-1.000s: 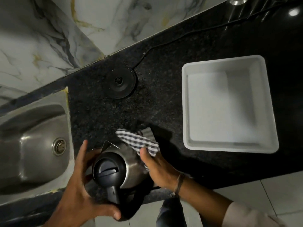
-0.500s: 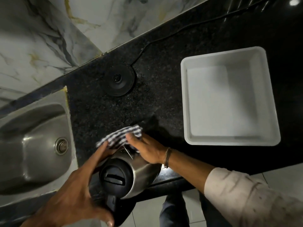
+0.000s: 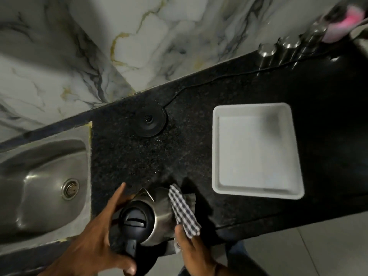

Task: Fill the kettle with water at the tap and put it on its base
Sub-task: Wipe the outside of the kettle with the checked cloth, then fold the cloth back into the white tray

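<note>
A steel kettle [image 3: 159,218] with a black lid stands near the counter's front edge, spout pointing away from me. My left hand [image 3: 93,242] wraps its left side and handle. In my right hand [image 3: 191,250] is a checked cloth [image 3: 184,212], pressed against the kettle's right flank. The round black base [image 3: 149,120] sits bare further back on the counter, its cord running off to the right along the wall.
A steel sink [image 3: 43,188] with a drain lies to the left; no tap shows. A white square tray [image 3: 256,150] rests on the black granite counter [image 3: 139,162] to the right. Steel canisters [image 3: 266,52] and a pink object [image 3: 342,22] stand at the far back right.
The right hand has drawn the cloth from the kettle's spout side round to its right flank. The left hand stays on the kettle. The view has tilted up.
</note>
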